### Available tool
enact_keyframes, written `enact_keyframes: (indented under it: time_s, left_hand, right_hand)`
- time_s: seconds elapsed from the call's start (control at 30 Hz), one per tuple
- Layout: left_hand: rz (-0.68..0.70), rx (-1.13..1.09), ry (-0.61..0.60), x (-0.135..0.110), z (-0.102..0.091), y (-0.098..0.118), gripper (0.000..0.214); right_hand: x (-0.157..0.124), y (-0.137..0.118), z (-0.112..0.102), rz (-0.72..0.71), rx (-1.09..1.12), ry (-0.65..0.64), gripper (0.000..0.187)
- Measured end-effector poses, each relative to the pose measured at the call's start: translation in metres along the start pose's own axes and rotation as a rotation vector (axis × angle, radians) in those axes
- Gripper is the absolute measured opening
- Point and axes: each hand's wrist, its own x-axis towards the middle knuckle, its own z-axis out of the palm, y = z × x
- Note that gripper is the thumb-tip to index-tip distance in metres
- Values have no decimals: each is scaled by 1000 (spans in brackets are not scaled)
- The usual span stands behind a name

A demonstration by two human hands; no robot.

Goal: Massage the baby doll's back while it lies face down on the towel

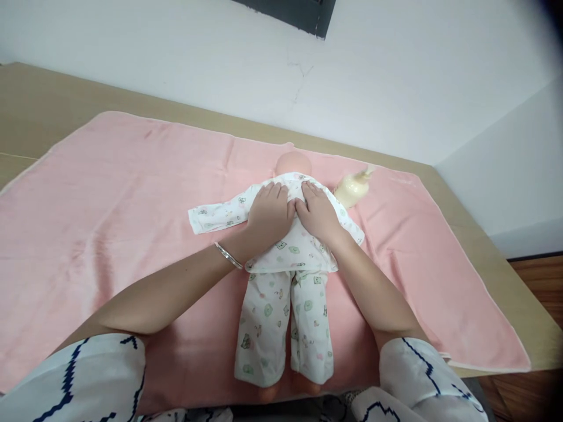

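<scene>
A baby doll lies stretched out on a pink blanket, its smooth round head toward the wall; no face shows. It wears a white patterned top and matching trousers, with the feet just peeking out below. My left hand rests flat on the left side of the doll's upper body, fingers pointing to its head. On the right side, my right hand lies flat in the same way. The two thumbs meet or nearly meet in the middle. Neither hand grips anything.
Just right of the doll's shoulder is a cream-coloured bottle with a narrow top, leaning on the blanket. Under the blanket is a light wooden table, set against a white wall. A silver bracelet circles my left wrist.
</scene>
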Motion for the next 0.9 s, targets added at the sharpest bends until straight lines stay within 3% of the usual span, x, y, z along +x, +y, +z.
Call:
enact_keyframes:
  time_s: [0.13,0.23,0.3,0.43,0.57,0.7,0.9]
  left_hand:
    - [99,53,-33,-11,-9,14,40]
    - [135,4,-46,-4,-9,7,34]
    - [82,-36,-56,7,-8,-6,32]
    - [-85,-76,-163,24,-8,-22,33]
    - [-21,6,-119,12,-12,-6,44]
    - [73,73,-89,-7,-14,13,43]
    - [126,-27,-61,6,-4,-5,35]
  right_hand:
    - [4,7,-11,-93,87,-55,40]
    - [-3,-4,-10,-28,-17,-34,44]
    - [-14,-18,-8,25,-135,-12,52]
    - [-34,-38,-14,-51,-272,-41,52]
    - [-25,-26,-19,-45,-187,-48,44]
    - [-2,-4,-11,-30,-58,-14,47]
    - [-9,-15,-2,3,-124,-28,55]
